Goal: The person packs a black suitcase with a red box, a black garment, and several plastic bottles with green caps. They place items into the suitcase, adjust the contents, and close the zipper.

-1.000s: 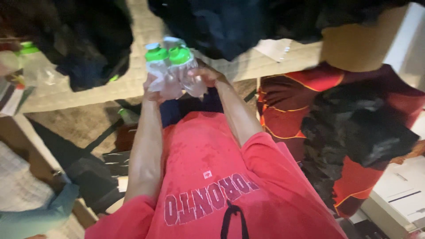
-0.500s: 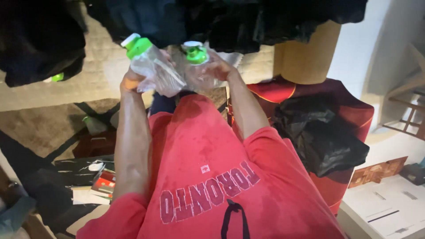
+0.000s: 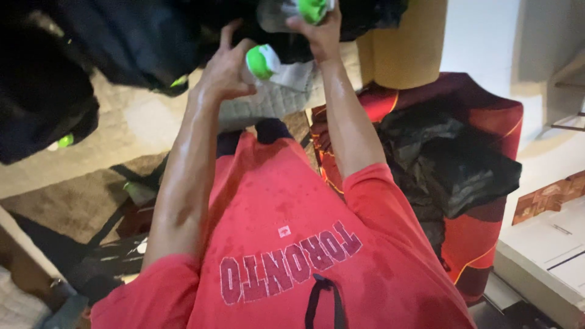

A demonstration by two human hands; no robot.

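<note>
Fingers of both hands gripping green-capped bottles — left bottle [image 3: 271, 66], right bottle [image 3: 298, 11] — raised higher, farther apart

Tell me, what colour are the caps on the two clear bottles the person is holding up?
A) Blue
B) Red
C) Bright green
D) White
C: the bottle in the left hand shows a bright green cap, and the bottle in the right hand has a matching green cap at the top edge of the view.

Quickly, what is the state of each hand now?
Left hand: closed on a green-capped bottle.
Right hand: closed on another green-capped bottle.
</note>
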